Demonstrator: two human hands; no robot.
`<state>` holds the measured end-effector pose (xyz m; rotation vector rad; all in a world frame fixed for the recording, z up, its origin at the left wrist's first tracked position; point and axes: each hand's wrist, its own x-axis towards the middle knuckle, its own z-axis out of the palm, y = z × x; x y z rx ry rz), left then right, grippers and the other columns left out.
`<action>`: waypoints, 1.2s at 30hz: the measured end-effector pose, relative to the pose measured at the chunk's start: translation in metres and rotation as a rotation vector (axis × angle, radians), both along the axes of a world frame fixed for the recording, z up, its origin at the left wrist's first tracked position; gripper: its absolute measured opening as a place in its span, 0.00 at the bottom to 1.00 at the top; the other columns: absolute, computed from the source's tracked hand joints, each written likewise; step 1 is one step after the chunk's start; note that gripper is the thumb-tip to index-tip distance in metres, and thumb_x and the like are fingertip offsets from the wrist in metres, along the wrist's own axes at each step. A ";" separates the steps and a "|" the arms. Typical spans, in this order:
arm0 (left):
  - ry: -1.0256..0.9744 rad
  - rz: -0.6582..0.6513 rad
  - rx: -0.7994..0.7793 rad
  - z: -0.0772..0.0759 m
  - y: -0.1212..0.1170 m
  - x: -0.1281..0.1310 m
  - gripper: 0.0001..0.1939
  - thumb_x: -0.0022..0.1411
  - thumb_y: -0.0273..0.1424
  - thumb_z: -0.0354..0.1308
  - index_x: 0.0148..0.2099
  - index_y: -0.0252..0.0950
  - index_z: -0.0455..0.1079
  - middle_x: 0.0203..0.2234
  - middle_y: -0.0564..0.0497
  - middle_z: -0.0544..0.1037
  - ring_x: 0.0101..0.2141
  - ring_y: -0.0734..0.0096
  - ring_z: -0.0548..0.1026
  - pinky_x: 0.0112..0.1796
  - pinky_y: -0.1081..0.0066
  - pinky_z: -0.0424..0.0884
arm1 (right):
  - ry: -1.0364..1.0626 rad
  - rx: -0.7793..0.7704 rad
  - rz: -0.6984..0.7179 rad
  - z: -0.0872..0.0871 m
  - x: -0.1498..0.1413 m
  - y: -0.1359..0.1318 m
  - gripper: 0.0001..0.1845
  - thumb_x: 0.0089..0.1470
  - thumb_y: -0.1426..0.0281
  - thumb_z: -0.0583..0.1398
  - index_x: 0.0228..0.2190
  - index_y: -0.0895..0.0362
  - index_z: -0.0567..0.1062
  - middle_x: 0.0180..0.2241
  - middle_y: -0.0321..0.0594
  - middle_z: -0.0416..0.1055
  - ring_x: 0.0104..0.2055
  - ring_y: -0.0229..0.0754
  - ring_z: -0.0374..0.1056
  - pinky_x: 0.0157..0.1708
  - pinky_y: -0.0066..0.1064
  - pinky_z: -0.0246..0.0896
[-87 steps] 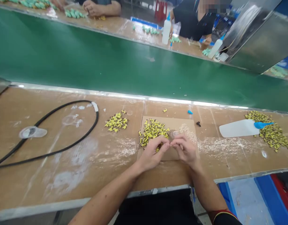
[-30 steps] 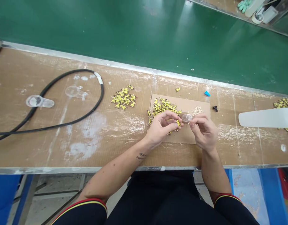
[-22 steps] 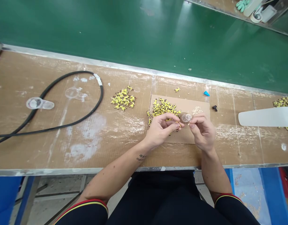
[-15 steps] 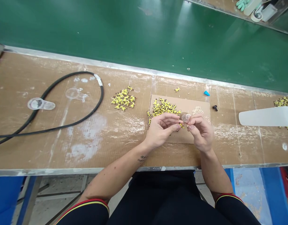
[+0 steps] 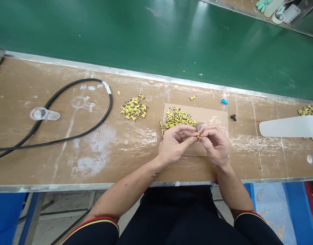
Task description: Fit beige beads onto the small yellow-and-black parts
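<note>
My left hand and my right hand meet fingertip to fingertip over a cardboard sheet. Between them both pinch a tiny yellow and black piece. A small clear plastic cap lies just behind the fingers. A heap of the same yellow and black pieces lies on the sheet behind my left hand. A patch of pale beige bits sits behind my right hand.
A second small heap of yellow pieces lies left of the sheet, a black cable loop and a clear plastic scoop further left. A white bottle lies at right beside more pieces. A green conveyor belt runs behind the bench.
The view tilted down from the far workers to the bench. My hands drew closer together and slightly toward me, now pinching one small piece between them.
</note>
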<state>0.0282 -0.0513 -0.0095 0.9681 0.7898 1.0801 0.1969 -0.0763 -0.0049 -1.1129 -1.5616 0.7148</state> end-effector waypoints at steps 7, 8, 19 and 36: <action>0.015 -0.006 0.000 -0.001 0.000 0.000 0.18 0.56 0.38 0.75 0.43 0.34 0.76 0.33 0.46 0.87 0.38 0.61 0.87 0.43 0.67 0.85 | -0.064 0.024 -0.018 0.000 -0.002 0.002 0.06 0.61 0.76 0.62 0.36 0.52 0.77 0.36 0.37 0.74 0.39 0.41 0.74 0.39 0.35 0.72; 0.017 0.000 0.011 -0.001 0.000 0.000 0.17 0.56 0.37 0.74 0.43 0.34 0.76 0.33 0.46 0.87 0.38 0.61 0.87 0.42 0.68 0.85 | -0.073 0.028 -0.024 0.000 -0.002 0.002 0.07 0.60 0.76 0.62 0.36 0.52 0.77 0.35 0.37 0.74 0.39 0.41 0.74 0.38 0.35 0.72; 0.174 0.123 0.281 -0.007 -0.007 0.001 0.10 0.63 0.28 0.67 0.46 0.35 0.73 0.34 0.48 0.86 0.36 0.69 0.87 0.39 0.76 0.84 | -0.150 0.047 -0.055 0.002 -0.001 0.001 0.06 0.61 0.76 0.63 0.36 0.53 0.78 0.33 0.37 0.74 0.36 0.40 0.73 0.36 0.34 0.72; 0.446 0.352 0.741 -0.014 -0.011 0.002 0.16 0.66 0.21 0.63 0.54 0.38 0.70 0.37 0.51 0.86 0.37 0.72 0.86 0.43 0.75 0.83 | 0.016 -0.068 -0.014 -0.004 -0.010 -0.001 0.05 0.64 0.72 0.61 0.33 0.54 0.74 0.30 0.36 0.69 0.33 0.39 0.67 0.32 0.32 0.63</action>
